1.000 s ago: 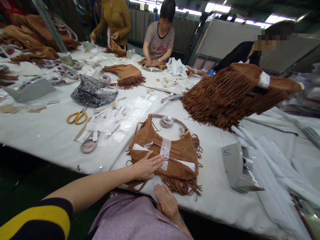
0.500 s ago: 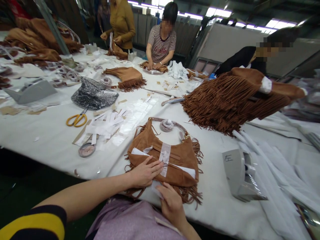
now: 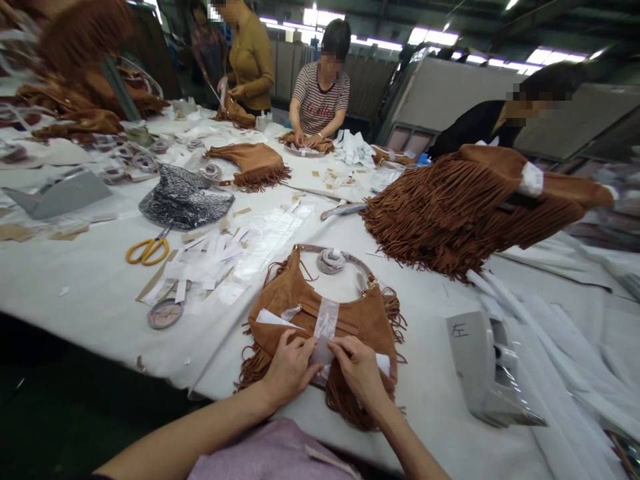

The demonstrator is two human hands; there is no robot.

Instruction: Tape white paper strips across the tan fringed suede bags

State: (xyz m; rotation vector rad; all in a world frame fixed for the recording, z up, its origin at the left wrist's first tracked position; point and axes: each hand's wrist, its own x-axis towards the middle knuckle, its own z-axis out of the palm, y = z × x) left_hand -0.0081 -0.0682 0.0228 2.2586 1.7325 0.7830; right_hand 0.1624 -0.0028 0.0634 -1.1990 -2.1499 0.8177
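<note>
A brown suede fringed bag (image 3: 300,303) lies on the white table (image 3: 100,300) right in front of me, its wrapped handle (image 3: 334,259) curving away. A clear tape strip (image 3: 325,320) runs down its front over white paper. My left hand (image 3: 290,363) and my right hand (image 3: 361,368) both rest on the bag's lower edge, fingers curled and pinching the bottom end of the strip between them. Fringe spills out below my hands.
A grey tape dispenser (image 3: 480,370) stands to the right. A heap of fringed bags (image 3: 470,200) lies beyond it. Yellow scissors (image 3: 147,250), a tape roll (image 3: 165,313), paper strips (image 3: 205,263) and a silver pouch (image 3: 183,197) lie left. Other people work at the far side.
My right hand has come up from the table edge onto the bag beside my left hand. Both now pinch the strip's lower end. The view has tilted down slightly.
</note>
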